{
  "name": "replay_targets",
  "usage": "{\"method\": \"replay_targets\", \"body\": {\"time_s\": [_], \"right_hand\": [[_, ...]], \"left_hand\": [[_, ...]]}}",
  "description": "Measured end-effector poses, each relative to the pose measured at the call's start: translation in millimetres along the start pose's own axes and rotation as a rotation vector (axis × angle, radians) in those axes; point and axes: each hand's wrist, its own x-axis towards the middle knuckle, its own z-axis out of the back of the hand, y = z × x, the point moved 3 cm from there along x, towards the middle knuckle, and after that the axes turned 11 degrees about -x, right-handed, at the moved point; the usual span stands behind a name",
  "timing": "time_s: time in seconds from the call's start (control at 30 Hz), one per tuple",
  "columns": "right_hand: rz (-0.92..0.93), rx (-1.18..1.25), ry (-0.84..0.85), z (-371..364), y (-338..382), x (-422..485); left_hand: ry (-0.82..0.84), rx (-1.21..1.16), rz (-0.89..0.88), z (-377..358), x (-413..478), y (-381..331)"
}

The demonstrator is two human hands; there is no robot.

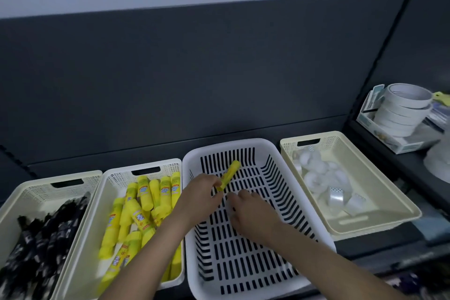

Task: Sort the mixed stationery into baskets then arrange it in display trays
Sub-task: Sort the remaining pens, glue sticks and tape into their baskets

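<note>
Head view: sorting looks nearly done. Left hand (pixel 199 196) pinches the last glue stick (pixel 230 174) in the basket (pixel 231 142); right hand (pixel 253 214) loose, empty. Display step not yet begun.

Left hand (pixel 199 193): forearm extended, fingers pinching yellow plastic glue stick (pixel 230 174). Right hand (pixel 253 214): palm down, fingers loosely curled.

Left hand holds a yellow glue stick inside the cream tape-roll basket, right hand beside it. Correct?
Wrong basket. The head view shows the left hand holding the yellow glue stick inside the white slotted basket, not the cream tape-roll basket, which sits next to it on the right. The right hand is beside the left hand, as stated.
</note>
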Motion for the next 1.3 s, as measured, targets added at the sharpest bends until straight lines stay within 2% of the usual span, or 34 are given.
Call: {"method": "replay_targets", "body": {"time_s": [0.23,0.37,0.53,0.63,0.77,0.97,1.07,1.13,1.23,1.3], "right_hand": [[0.001,-0.029,0.134,-1.5,-5.7,-1.9],[-0.062,0.032,0.071,3.8,-15.1,-1.9],[-0.235,0.453,0.096,9.8,-38.7,1.9],[-0.287,0.61,0.027,14.1,-47.7,-0.6],[-0.399,0.855,-0.065,22.9,-48.3,0.2],[-0.445,1.023,-0.093,40.9,-22.7,11.2],[-0.426,1.057,-0.065,44.9,-4.5,16.6],[-0.398,1.069,-0.054,47.4,7.7,19.1],[-0.362,1.091,-0.032,50.3,22.1,20.9],[-0.35,1.092,-0.013,51.4,27.3,20.2]], "left_hand": [[0.11,0.053,0.058,-15.3,29.2,3.1],[0.122,0.068,0.109,-28.5,44.5,4.5],[0.121,0.106,0.189,-44.9,48.5,4.7],[0.107,0.12,0.202,-40.4,46.3,1.8],[-0.011,0.034,0.185,-17.4,35.9,-3.6],[-0.452,-0.035,0.091,51.6,-5.3,-6.2],[-0.596,-0.017,0.154,79.6,-33.2,10.9],[-0.609,0.015,0.236,90.3,-50.1,29.2],[-0.521,0.08,0.357,95.9,-69.9,53.9],[-0.488,0.083,0.368,95.3,-77.2,60.0]]}}
